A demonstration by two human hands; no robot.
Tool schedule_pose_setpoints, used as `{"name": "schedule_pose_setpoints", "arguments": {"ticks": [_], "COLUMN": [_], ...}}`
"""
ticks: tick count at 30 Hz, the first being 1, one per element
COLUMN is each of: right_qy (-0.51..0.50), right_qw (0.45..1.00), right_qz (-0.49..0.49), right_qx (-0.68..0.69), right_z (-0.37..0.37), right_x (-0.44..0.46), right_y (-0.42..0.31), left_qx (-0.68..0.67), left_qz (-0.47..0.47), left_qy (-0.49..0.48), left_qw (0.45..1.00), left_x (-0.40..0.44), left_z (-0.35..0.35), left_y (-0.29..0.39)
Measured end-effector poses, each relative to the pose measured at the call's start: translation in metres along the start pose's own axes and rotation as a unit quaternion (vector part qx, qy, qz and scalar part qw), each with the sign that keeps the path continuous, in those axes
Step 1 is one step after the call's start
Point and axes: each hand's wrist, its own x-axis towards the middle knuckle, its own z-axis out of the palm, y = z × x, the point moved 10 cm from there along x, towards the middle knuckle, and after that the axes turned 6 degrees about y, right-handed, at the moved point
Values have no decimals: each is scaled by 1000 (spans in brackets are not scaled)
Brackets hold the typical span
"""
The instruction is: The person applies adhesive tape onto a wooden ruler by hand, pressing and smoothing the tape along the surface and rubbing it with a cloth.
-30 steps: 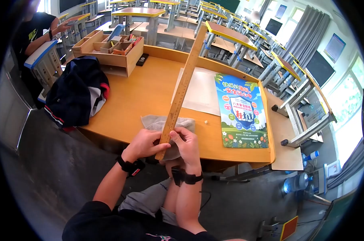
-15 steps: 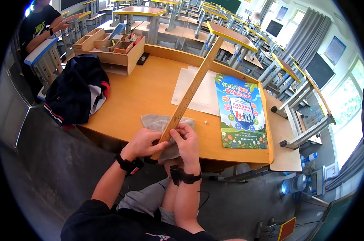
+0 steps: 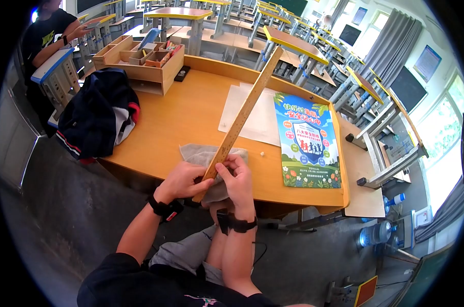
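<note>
A long wooden ruler (image 3: 245, 113) slants up and away from my lap over the desk, its near end between my two hands. My left hand (image 3: 183, 181) grips its left edge near the bottom, thumb across the face. From the right, my right hand (image 3: 236, 179) pinches the ruler a little higher, with the thumb on its face. Beneath the ruler a grey cloth (image 3: 196, 152) lies over the desk's front edge and hangs toward my lap. Part of the cloth is hidden behind my hands.
On the wooden desk (image 3: 186, 112) lie a colourful poster (image 3: 309, 143), white paper (image 3: 262, 120) and a black remote (image 3: 182, 73). A wooden organizer (image 3: 157, 82) stands back left, beside a dark jacket (image 3: 96, 112). A person (image 3: 50, 36) stands far left. Water bottles (image 3: 375, 234) are at right.
Almost nothing differs. The ruler and both hands stay nearly in place, with only a very slight shift at the ruler's near end.
</note>
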Motion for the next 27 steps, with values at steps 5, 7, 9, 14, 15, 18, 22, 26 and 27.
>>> {"name": "schedule_pose_setpoints", "arguments": {"ticks": [5,7,9,14,15,18,22,26,27], "right_qy": [-8,0,-5,-19,-19,-23,-29,-28,-27], "right_qw": [1000,1000,1000,1000,1000,1000,999,1000,1000], "right_qz": [-3,3,-3,-9,-6,0,4,4,6], "right_qx": [-7,1,-2,-8,-3,13,16,7,2], "right_z": [2,2,3,5,5,6,7,8,9], "right_x": [0,0,-1,0,0,-1,-1,-1,-1], "right_y": [-2,-1,-4,-5,-5,-5,-6,-6,-8], "left_qx": [-11,-15,-18,-17,-18,-30,-21,-16,-15], "left_qz": [-1,0,3,18,18,15,10,11,6], "left_qy": [7,11,12,20,21,26,17,15,12], "left_qw": [1000,1000,1000,999,999,999,1000,1000,1000], "left_x": [1,1,2,2,2,2,1,1,1], "left_z": [0,-2,-3,-5,-5,-6,-4,-4,-3], "left_y": [1,2,6,8,8,9,6,6,5]}}
